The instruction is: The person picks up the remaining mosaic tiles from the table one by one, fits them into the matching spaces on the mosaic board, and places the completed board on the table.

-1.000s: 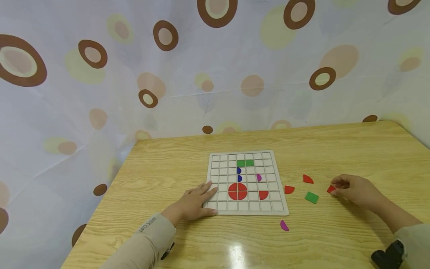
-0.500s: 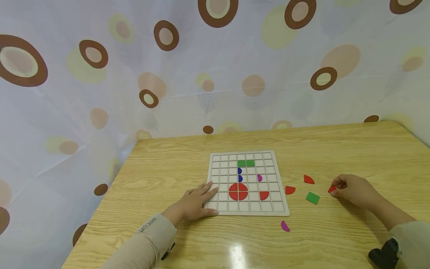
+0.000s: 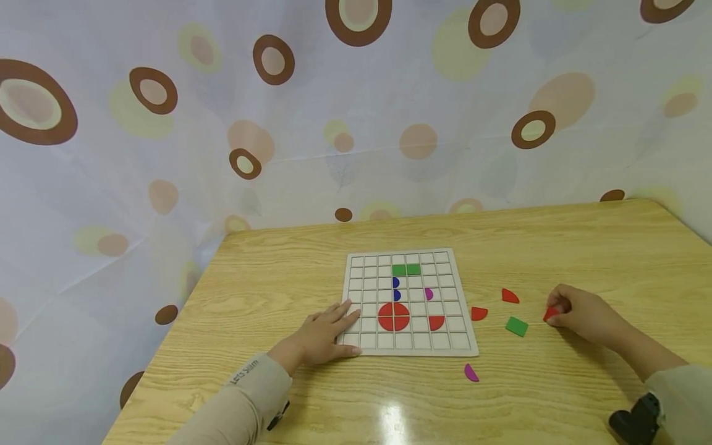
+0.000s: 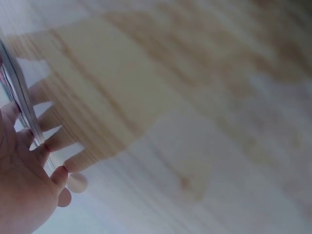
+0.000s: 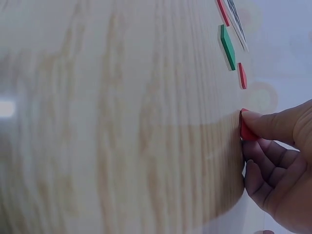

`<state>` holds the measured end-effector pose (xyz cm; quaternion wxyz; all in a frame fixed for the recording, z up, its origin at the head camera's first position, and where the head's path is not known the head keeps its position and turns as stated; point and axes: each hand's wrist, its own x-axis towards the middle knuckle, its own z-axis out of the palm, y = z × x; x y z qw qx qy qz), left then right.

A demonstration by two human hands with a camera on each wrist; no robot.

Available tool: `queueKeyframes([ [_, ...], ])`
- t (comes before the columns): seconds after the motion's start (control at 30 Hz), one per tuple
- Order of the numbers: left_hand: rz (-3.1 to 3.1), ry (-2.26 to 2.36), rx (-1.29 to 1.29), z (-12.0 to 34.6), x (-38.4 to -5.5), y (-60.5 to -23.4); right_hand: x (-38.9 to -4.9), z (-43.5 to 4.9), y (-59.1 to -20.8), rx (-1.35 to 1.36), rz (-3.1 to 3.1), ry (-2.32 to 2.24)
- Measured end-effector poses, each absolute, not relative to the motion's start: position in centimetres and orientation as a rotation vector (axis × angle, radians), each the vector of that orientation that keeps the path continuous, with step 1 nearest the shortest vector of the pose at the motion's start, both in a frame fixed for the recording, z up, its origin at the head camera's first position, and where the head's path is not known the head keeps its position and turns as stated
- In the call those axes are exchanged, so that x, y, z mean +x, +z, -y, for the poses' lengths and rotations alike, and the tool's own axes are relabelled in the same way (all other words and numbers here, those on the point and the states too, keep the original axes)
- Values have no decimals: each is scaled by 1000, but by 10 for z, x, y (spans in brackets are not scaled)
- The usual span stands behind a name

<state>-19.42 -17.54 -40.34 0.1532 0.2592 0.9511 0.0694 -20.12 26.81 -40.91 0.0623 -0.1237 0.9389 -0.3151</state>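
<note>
My left hand [image 3: 322,335] rests with spread, straight fingers on the left edge of a white grid board [image 3: 403,341]. Set in the board are a full red circle [image 3: 386,310] of quarter pieces, a lone red quarter-circle [image 3: 436,322], two green rectangles, two blue half-circles and a purple half-circle [image 3: 429,294]. At the right, my right hand [image 3: 591,318] pinches a red piece [image 3: 550,314] between thumb and fingers, low over the table. The right wrist view shows that red piece [image 5: 247,127] under the thumb, its outline partly covered.
Between board and right hand lie two red quarter-circle pieces [image 3: 479,314] and a green rectangle [image 3: 517,326]. A purple half-circle [image 3: 471,372] lies in front of the board's near right corner. Behind the wooden table [image 3: 278,266] hangs a patterned curtain [image 3: 311,111].
The right hand keeps its place at the red piece; its fingers and the piece shift only slightly. The left hand and the board stay put.
</note>
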Motion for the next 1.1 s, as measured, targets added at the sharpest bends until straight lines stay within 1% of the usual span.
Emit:
queueKeyframes([
  [0.33,-2725,186,732,176,-192,-403,-198,-265,-409,-393,-2795,-1017],
  [1.1,-2729,195,744,174,-193,-401,-189,-242,-391,-389,-2674,-1371],
])
